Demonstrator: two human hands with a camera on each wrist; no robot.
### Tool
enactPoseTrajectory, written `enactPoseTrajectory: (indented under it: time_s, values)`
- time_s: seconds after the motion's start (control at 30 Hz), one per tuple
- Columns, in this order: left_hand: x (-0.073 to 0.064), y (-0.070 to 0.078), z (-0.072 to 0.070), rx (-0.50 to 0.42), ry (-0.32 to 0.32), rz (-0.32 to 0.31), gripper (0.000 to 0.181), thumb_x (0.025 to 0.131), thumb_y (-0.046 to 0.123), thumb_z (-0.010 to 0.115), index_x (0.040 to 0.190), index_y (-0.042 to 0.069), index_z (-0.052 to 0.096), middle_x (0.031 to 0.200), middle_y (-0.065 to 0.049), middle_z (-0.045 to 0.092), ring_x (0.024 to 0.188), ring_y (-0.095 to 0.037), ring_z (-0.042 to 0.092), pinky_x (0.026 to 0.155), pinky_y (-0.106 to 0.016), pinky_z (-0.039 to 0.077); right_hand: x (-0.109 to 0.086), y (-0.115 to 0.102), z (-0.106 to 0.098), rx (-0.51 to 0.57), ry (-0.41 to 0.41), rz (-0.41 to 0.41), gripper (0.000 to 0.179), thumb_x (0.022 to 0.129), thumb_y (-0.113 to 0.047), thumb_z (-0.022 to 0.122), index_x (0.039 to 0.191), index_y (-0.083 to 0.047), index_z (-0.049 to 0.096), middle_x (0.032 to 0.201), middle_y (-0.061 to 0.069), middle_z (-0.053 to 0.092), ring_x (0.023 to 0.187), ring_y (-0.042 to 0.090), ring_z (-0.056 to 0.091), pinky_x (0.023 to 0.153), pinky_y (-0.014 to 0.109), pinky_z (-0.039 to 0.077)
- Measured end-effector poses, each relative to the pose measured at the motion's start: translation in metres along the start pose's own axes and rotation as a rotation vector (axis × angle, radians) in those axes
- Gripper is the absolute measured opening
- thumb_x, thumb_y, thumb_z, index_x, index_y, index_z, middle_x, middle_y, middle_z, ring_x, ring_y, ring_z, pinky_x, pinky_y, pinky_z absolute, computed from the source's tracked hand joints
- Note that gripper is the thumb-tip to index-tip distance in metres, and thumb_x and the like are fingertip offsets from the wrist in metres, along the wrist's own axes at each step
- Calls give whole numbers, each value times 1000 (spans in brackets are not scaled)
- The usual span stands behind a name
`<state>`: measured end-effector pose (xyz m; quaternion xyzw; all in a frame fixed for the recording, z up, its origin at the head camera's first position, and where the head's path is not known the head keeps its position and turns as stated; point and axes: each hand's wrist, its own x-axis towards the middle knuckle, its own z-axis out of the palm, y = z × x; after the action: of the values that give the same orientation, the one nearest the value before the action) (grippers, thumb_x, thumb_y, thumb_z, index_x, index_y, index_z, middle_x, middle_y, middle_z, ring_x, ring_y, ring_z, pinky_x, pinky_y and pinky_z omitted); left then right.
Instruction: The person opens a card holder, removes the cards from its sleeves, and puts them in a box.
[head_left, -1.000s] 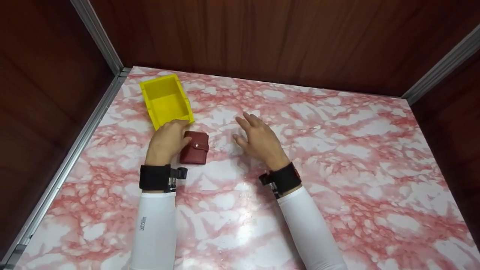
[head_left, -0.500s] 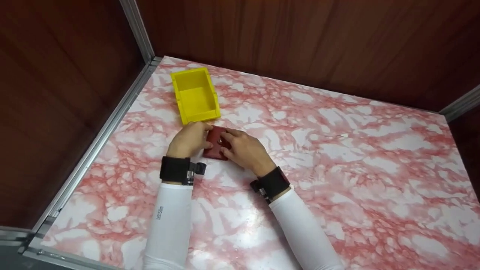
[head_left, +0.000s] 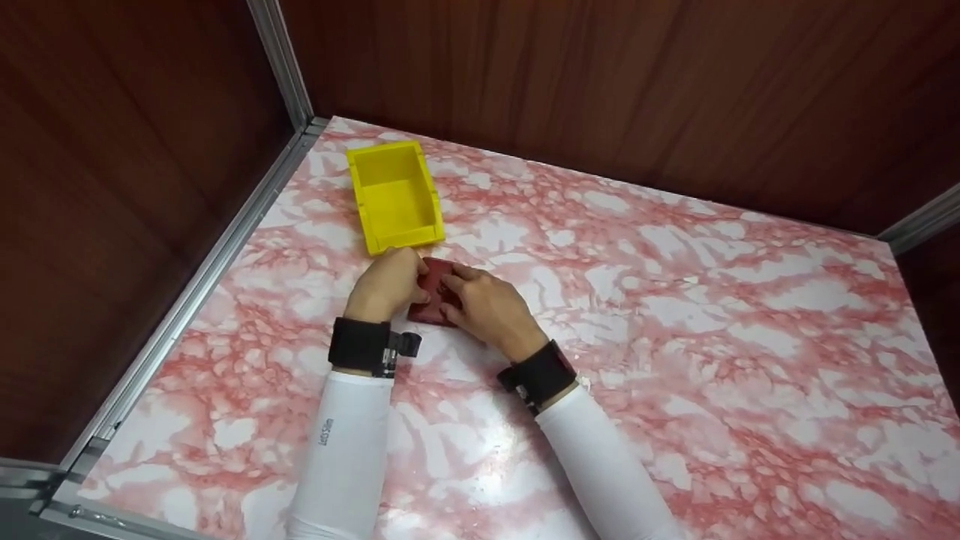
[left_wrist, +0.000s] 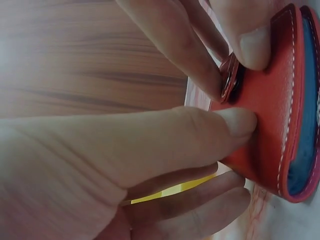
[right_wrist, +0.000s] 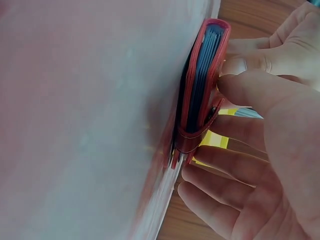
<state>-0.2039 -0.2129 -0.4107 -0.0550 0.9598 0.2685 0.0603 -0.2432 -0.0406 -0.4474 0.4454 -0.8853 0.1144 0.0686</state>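
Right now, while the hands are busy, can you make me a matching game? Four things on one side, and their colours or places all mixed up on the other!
Things:
1. wallet
2. box
3. sleeves
4. wristbands

Clues:
A. white, one with lettering
B. yellow, beyond the left hand
C. black
D. red, between the left hand and the right hand

Right pairs: 1-D, 2-B, 3-A, 4-C

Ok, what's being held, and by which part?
The red wallet: the left hand holds its spine edge, thumb on the cover. The right hand's fingers touch the strap; a pinch there can't be confirmed.
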Motion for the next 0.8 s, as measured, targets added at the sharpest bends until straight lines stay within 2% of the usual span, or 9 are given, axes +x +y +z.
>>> enactPoseTrajectory:
  time_s: [0.27, 0.5, 0.8]
  values:
    - [0, -2, 1, -23, 19, -11, 37, 75, 14, 75, 109, 5, 67, 108, -11, 67, 97, -25, 61, 89, -38, 51, 0, 2, 0, 1, 10, -24, 42, 87, -37, 59, 122, -13, 59, 131, 10, 54, 105, 25, 61, 85, 39, 54]
    - [1, 0, 4, -15, 10, -1, 27, 75, 12, 75, 100, 4, 69, 96, -11, 69, 84, -24, 59, 77, -35, 51, -2, 3, 1, 16, 35, -40, 38, 87, -36, 61, 118, -14, 62, 128, 11, 57, 101, 25, 63, 81, 39, 56]
    - [1, 3, 2, -17, 5, 6, 25, 76, 11, 73, 99, 2, 69, 94, -11, 69, 78, -23, 58, 71, -32, 50, 1, 5, 0, 33, 37, -34, 36, 86, -36, 61, 115, -15, 63, 128, 9, 58, 99, 24, 64, 79, 38, 56]
